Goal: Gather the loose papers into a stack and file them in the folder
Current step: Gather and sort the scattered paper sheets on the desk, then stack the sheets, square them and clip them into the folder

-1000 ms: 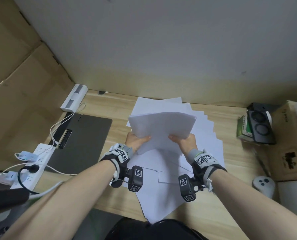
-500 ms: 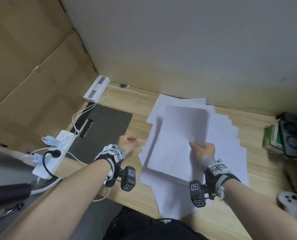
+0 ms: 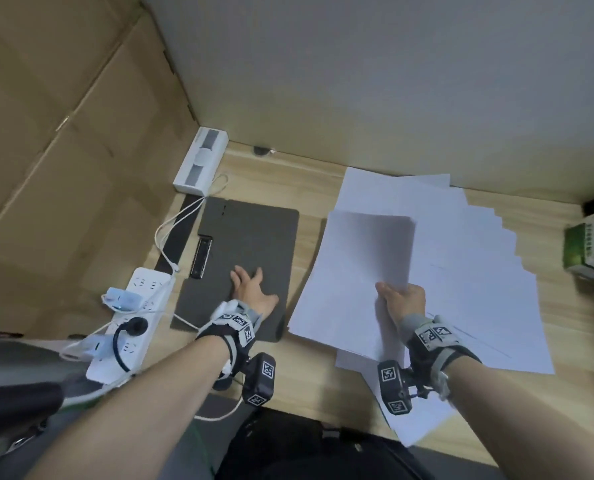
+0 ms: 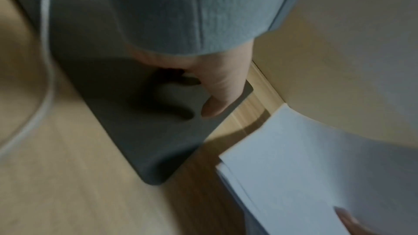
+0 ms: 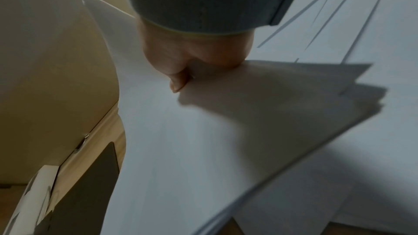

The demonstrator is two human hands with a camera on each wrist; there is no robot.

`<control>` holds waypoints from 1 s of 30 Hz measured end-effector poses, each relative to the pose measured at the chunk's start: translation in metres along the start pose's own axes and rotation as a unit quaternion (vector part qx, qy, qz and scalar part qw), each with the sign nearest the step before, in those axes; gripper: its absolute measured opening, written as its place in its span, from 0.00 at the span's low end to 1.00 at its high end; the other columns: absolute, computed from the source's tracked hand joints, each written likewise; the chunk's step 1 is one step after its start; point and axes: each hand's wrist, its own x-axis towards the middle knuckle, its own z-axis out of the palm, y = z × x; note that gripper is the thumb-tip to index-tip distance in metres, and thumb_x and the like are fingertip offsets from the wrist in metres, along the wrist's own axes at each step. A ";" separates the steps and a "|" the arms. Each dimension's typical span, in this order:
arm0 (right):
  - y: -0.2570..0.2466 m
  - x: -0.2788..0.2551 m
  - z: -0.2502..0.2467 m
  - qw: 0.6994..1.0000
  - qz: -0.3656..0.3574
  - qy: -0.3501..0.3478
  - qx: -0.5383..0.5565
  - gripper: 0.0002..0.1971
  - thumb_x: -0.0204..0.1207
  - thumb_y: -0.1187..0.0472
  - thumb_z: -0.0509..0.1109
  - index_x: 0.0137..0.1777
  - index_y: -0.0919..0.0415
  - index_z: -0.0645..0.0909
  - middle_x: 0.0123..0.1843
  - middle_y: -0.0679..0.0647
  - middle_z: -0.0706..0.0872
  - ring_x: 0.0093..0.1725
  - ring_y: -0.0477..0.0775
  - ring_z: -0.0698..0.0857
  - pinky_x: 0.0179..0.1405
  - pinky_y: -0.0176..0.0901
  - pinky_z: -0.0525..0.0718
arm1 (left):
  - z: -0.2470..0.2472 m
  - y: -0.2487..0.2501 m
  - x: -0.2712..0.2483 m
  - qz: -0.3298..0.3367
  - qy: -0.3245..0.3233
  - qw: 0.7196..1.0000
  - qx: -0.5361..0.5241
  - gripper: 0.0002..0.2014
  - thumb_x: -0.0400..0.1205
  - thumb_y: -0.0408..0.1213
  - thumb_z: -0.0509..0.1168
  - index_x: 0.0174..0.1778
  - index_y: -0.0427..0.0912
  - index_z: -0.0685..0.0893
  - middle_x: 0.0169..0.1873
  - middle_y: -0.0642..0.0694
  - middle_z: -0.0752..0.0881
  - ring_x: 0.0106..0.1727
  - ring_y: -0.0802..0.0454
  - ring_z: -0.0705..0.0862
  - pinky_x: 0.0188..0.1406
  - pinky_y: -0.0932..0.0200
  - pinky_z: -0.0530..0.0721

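Since the earlier frame the left hand (image 3: pixel 250 289) has left the gathered stack (image 3: pixel 354 282) and now lies flat-fingered on the closed folder (image 3: pixel 250 237) at centre-left, while the right hand (image 3: pixel 401 301) alone pinches the stack above many loose papers (image 3: pixel 479 271) on the table (image 3: pixel 309 181), so filing has barely begun.

Left hand (image 4: pixel 217 85) with thumb extended above the dark folder (image 4: pixel 140 113), beside papers (image 4: pixel 316 176).

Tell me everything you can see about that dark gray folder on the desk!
The dark gray folder lies flat and closed on the wooden desk, left of the white papers. It looks matte, with rounded corners and a black clip near its left edge. The left hand rests on it with spread fingers.
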 end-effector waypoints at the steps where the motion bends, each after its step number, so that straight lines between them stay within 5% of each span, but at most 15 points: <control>1: 0.001 -0.003 -0.001 1.000 0.003 0.004 -0.001 0.12 0.69 0.54 0.79 0.33 0.60 0.83 0.41 0.61 0.90 0.44 0.64 0.89 0.52 0.58 0.88 | 0.004 0.008 -0.001 0.011 -0.003 1.000 0.003 0.41 0.75 0.42 0.67 0.83 0.50 0.56 0.84 0.39 0.37 0.84 0.40 0.36 0.79 0.44 0.66; 4: 0.002 -0.007 -0.007 0.999 0.014 0.032 0.001 0.11 0.69 0.56 0.80 0.33 0.60 0.82 0.42 0.62 0.90 0.44 0.64 0.89 0.53 0.58 0.88 | 0.004 0.032 0.004 0.054 -0.025 0.998 0.035 0.40 0.74 0.39 0.65 0.83 0.51 0.57 0.84 0.39 0.37 0.85 0.39 0.37 0.80 0.40 0.62; 8: 0.011 -0.013 -0.023 0.997 0.025 0.067 0.010 0.11 0.69 0.57 0.80 0.33 0.60 0.82 0.41 0.63 0.90 0.42 0.62 0.89 0.50 0.56 0.88 | 0.007 0.055 0.008 0.095 -0.065 0.990 0.084 0.42 0.74 0.40 0.68 0.83 0.56 0.54 0.84 0.45 0.36 0.85 0.43 0.36 0.74 0.22 0.54; 13: 0.021 -0.006 -0.044 0.996 0.037 0.087 0.008 0.12 0.67 0.56 0.81 0.33 0.65 0.84 0.34 0.61 0.88 0.35 0.59 0.86 0.42 0.56 0.88 | 0.021 0.062 0.000 0.110 -0.052 0.984 0.132 0.55 0.69 0.57 0.73 0.83 0.58 0.42 0.81 0.42 0.27 0.82 0.41 0.28 0.70 0.16 0.50; 18: 0.025 0.011 -0.053 0.997 0.042 0.070 0.006 0.10 0.69 0.57 0.80 0.37 0.65 0.85 0.35 0.59 0.88 0.35 0.59 0.86 0.40 0.50 0.86 | 0.038 0.074 -0.003 0.086 -0.016 0.986 0.139 0.62 0.61 0.74 0.65 0.81 0.58 0.34 0.78 0.39 0.22 0.80 0.39 0.22 0.69 0.16 0.45; 23: 0.024 0.018 -0.046 0.998 0.041 0.048 -0.001 0.10 0.71 0.57 0.79 0.40 0.63 0.84 0.38 0.59 0.88 0.39 0.60 0.87 0.47 0.50 0.86 | 0.035 0.096 -0.004 0.044 -0.046 0.989 0.133 0.61 0.66 0.56 0.74 0.82 0.54 0.33 0.79 0.36 0.25 0.80 0.33 0.26 0.73 0.20 0.53; 30: 0.009 0.032 -0.053 0.999 0.021 0.033 -0.003 0.11 0.69 0.57 0.80 0.42 0.65 0.87 0.40 0.60 0.89 0.42 0.61 0.88 0.50 0.54 0.87 | 0.015 0.120 -0.018 0.055 -0.081 0.992 0.081 0.52 0.72 0.36 0.65 0.81 0.55 0.32 0.81 0.41 0.28 0.81 0.28 0.32 0.78 0.28 0.55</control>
